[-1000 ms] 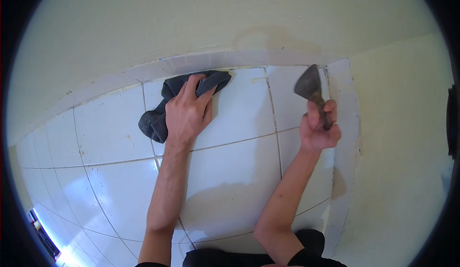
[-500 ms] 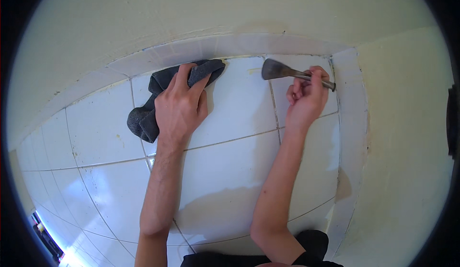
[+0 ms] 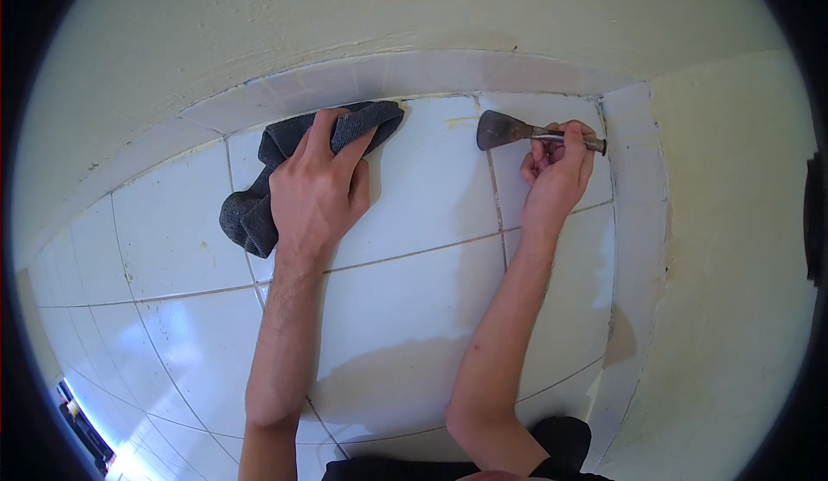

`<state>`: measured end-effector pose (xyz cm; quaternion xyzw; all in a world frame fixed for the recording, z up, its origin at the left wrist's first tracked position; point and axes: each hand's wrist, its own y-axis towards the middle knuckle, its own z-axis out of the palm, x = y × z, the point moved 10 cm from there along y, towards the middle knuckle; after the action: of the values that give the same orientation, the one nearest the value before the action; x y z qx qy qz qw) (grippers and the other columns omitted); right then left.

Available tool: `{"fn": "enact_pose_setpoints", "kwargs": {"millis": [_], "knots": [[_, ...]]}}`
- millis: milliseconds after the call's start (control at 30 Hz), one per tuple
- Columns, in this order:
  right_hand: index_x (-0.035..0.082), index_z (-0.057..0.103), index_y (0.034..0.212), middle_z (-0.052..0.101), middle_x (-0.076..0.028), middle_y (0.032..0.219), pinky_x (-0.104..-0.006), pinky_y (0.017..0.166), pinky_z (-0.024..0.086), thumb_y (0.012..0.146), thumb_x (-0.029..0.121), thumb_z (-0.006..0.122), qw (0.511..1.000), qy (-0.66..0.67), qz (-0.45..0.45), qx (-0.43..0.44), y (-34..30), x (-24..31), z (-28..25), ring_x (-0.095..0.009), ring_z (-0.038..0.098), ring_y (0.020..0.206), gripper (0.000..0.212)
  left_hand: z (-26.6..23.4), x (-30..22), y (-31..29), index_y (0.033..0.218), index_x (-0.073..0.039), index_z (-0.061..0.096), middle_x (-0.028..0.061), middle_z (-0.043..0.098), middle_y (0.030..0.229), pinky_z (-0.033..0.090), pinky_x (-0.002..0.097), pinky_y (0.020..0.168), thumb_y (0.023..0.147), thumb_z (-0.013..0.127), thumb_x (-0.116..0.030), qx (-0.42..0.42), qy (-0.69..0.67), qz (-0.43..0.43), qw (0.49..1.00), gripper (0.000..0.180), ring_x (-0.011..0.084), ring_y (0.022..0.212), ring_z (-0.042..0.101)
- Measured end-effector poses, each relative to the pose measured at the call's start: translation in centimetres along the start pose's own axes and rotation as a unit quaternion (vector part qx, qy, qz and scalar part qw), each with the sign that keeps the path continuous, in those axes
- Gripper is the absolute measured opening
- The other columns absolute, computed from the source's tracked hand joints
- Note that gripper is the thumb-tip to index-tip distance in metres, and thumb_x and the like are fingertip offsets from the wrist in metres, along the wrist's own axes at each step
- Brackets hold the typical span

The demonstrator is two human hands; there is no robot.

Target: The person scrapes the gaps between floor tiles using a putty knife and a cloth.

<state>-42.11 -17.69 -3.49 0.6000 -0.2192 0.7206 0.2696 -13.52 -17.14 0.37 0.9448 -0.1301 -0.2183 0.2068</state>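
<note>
The left hand [image 3: 316, 189] gripped the dark cloth [image 3: 278, 143] beneath it; well right of the cloth, the right hand [image 3: 559, 170] clasped a scraper [image 3: 523, 131], whose blade [image 3: 497, 131] jutted from the hand toward the cloth.

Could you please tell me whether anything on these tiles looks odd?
Yes: a yellowish smear marks the white tile between the cloth and the scraper, standing out against its pale surface.

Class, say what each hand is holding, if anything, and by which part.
The right hand grips a scraper by its handle. The left hand lies on a dark cloth, a fold among the fingers; whether it is gripped is unclear.
</note>
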Motion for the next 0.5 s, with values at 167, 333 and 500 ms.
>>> {"fn": "enact_pose_setpoints", "kwargs": {"millis": [167,333,500], "knots": [[0.009,0.050,0.095,0.054,-0.004,0.079,-0.0232,0.041,0.026,0.102,0.027,0.051,0.995,0.060,0.059,0.057,0.3,-0.8,-0.1,-0.008,0.040,0.056,0.019,-0.1,0.0,0.0,0.101,-0.013,0.076,0.0061,0.062,0.116,0.057,0.0351,0.063,0.072,0.068,-0.004,-0.005,-0.004,0.003,1.000,0.032,0.0226,0.083,0.069],[0.010,0.051,0.090,0.051,0.000,0.070,-0.0230,0.041,0.026,0.102,0.029,0.054,0.994,-0.021,0.088,0.061,-0.1,-1.3,0.4,-0.007,0.043,0.055,0.023,0.1,0.2,0.0,0.104,-0.012,0.076,0.0094,0.063,0.117,0.058,0.0389,0.070,0.071,0.065,-0.001,0.022,-0.016,-0.016,1.000,0.037,0.0281,0.090,0.070],[0.011,0.052,0.091,0.050,0.002,0.070,-0.0227,0.040,0.026,0.102,0.033,0.056,0.995,-0.022,0.079,0.052,-0.1,-1.4,0.4,-0.006,0.047,0.055,0.026,0.1,0.1,0.0,0.104,-0.012,0.077,0.0089,0.064,0.116,0.058,0.0385,0.070,0.071,0.065,-0.002,0.025,-0.018,-0.017,0.999,0.036,0.0273,0.089,0.070]]}}
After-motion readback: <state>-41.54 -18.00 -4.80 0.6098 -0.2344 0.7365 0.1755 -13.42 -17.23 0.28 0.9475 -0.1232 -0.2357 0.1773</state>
